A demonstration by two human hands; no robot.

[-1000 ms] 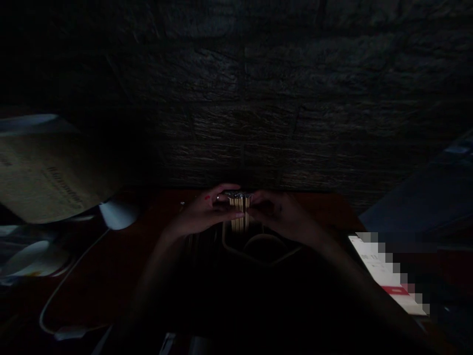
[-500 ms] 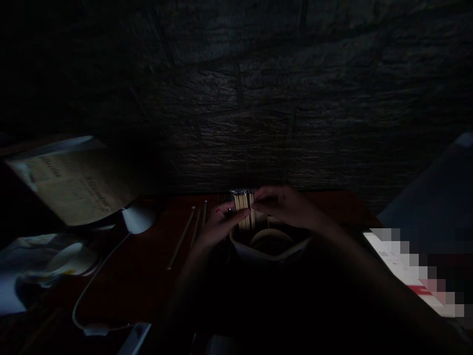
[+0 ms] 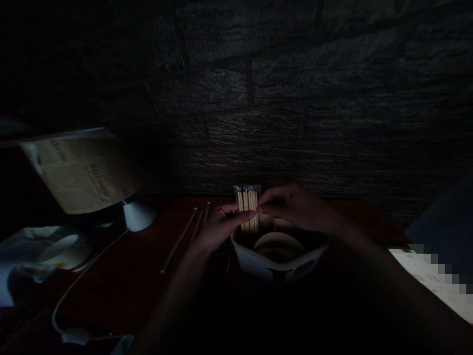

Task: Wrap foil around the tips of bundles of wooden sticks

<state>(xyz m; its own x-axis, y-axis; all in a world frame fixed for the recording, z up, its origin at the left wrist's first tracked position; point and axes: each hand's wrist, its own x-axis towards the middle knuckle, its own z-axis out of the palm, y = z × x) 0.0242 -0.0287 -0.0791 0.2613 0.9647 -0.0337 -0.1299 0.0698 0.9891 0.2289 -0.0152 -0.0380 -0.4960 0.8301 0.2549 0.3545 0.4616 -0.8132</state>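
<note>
Wrapped sticks (image 3: 248, 209), pale and lined up side by side in clear film, stand nearly upright at the centre of the view, over the far left corner of an open container (image 3: 254, 261). Whether their lower ends touch anything inside is too dark to tell. The left hand (image 3: 221, 226) grasps them from eight o'clock, its thumb laid across the front and its other fingers partly hidden behind. From three o'clock the right hand (image 3: 295, 209) brings bent thumb and fingers to the bundle's edge; whether they pinch the film, I cannot tell. The container spreads towards five o'clock, with a round object (image 3: 279, 240) inside. At eight o'clock, thin rods (image 3: 179, 241) lie on the dark reddish tabletop (image 3: 129, 286). Between nine and ten sits a lamp with a printed shade (image 3: 83, 172), a white base (image 3: 137, 217) and a pale cord (image 3: 76, 278). Farther out, between eight and nine, is a white rounded item (image 3: 66, 251) by crumpled plastic (image 3: 27, 241). A bright, partly pixelated panel (image 3: 428, 276) lies between three and four, and a rough block wall (image 3: 229, 123) rises at twelve.
</note>
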